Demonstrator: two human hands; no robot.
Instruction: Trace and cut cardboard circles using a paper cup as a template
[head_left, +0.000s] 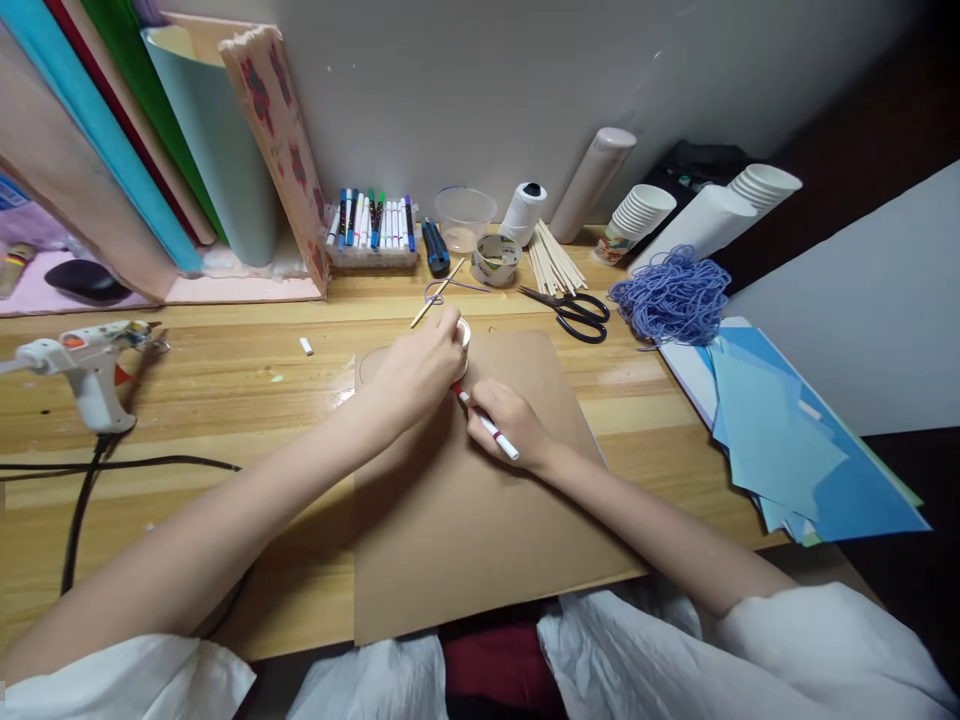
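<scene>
My left hand (431,360) is closed around a white paper cup (463,350), mostly covered by the fingers, on a brown cardboard sheet (442,540). Close beside it, my right hand (510,422) grips a white marker (498,436). The marker's red tip end is by the cup's lower edge, on the cardboard. A thin drawn curve (364,362) shows near the sheet's upper left corner, partly behind my left hand. To the left of the sheet, a small white marker cap (306,346) lies on the wooden table (292,400).
A hot glue gun (90,375) with its black cable is at left. Along the back stand a marker box (373,240), a tape roll (496,260), wooden sticks (555,260) and stacked paper cups (637,220). Scissors (574,312), purple cord (673,297) and blue paper (787,420) lie right.
</scene>
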